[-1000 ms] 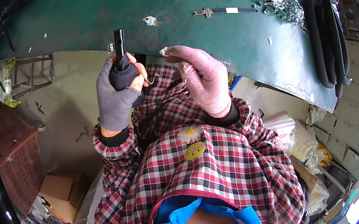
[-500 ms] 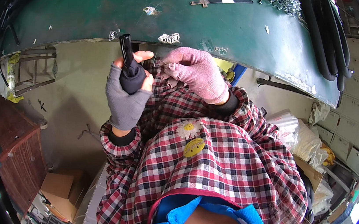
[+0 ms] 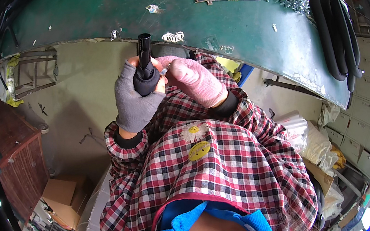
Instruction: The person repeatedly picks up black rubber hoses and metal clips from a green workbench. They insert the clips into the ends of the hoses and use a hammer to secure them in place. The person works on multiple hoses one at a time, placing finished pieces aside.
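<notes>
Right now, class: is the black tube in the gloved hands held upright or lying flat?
Upright: the black tube stands on end in the left hand, open mouth up.

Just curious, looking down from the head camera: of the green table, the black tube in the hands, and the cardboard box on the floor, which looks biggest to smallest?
1. green table
2. cardboard box
3. black tube, though being nearer the camera enlarges it.

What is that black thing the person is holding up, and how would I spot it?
Find the green table; just below its near edge, the grey-gloved left hand grips a black tube. It stands upright, open-ended, unlike the long black hoses lying on the table.
</notes>
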